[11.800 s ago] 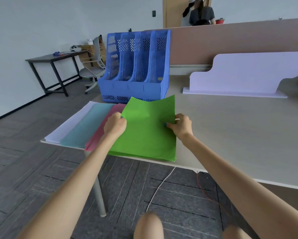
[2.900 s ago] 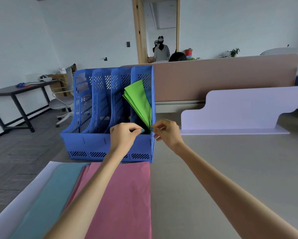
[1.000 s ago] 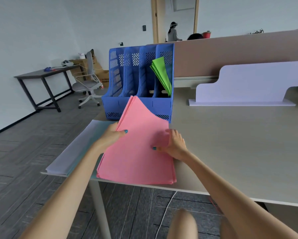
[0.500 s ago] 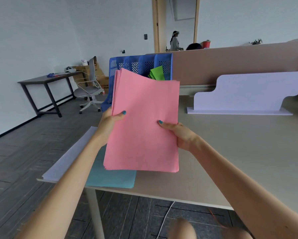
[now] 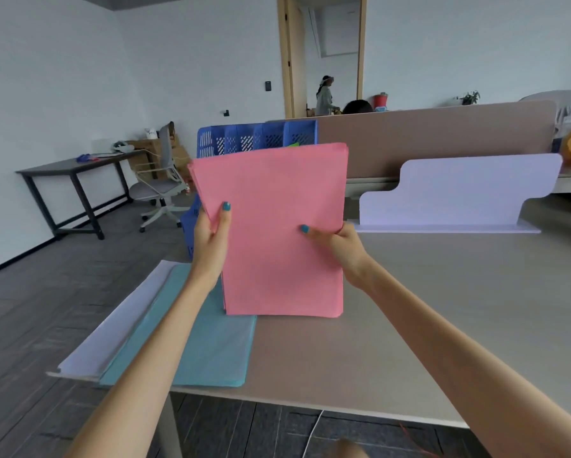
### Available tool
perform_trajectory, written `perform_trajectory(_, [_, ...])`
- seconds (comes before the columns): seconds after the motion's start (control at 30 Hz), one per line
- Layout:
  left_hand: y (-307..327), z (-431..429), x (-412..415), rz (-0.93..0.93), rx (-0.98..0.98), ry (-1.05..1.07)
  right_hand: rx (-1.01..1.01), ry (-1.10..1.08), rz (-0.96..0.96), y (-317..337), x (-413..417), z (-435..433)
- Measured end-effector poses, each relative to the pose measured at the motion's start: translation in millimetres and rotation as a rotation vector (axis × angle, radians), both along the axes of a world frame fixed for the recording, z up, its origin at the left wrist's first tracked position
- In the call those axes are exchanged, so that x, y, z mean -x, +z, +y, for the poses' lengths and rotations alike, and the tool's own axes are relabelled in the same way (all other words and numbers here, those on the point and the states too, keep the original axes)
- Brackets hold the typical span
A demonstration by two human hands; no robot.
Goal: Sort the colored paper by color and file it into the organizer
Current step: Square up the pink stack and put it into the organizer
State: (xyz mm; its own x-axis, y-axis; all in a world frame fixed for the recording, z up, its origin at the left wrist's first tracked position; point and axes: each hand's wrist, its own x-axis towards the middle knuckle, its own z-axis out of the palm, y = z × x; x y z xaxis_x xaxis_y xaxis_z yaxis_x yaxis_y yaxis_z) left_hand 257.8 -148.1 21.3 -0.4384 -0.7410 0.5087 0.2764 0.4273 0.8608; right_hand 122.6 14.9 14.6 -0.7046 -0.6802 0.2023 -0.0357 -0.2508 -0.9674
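A stack of pink paper (image 5: 277,226) stands upright on its lower edge on the desk. My left hand (image 5: 211,239) grips its left edge and my right hand (image 5: 338,246) grips its right edge. Behind it the blue organizer (image 5: 244,140) shows only its top and left side; a sliver of green paper (image 5: 294,144) peeks above the pink stack. A teal paper stack (image 5: 211,342) lies flat at the desk's front left, on top of a white paper stack (image 5: 118,325).
A lavender stand (image 5: 459,193) sits at the back right of the desk (image 5: 442,309) before a brown divider (image 5: 426,137). The desk's front edge is close to me. A chair (image 5: 158,186) and dark table (image 5: 72,173) stand left; a person is in the far doorway.
Both hands lifted the pink stack off the teal paper, turned it upright and set its lower edge on the desk. The green paper went into the organizer's right slot earlier.
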Motion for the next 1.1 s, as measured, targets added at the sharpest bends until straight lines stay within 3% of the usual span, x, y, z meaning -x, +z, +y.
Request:
perform_trajectory(0.13, [18,1,2,-0.016,0.068,-0.021,0.041,-0.102,0.088,10,0,-6])
perform_trajectory(0.27, [5,-6,3,-0.005,0.029,-0.004,0.020,-0.062,0.083,0,3,0])
perform_trajectory(0.43, [5,0,12,-0.129,0.066,-0.067,-0.126,-0.070,0.164,2,13,-2])
perform_trajectory(0.63, [16,-13,25,-0.105,0.063,-0.086,-0.087,-0.116,0.216,10,22,-16])
perform_trajectory(0.8, [-11,-25,35,-0.187,0.040,-0.097,-0.140,-0.056,0.175,-3,34,-21])
perform_trajectory(1.1, [15,-69,46,-0.330,0.109,-0.072,-0.320,0.246,0.319,29,60,-29])
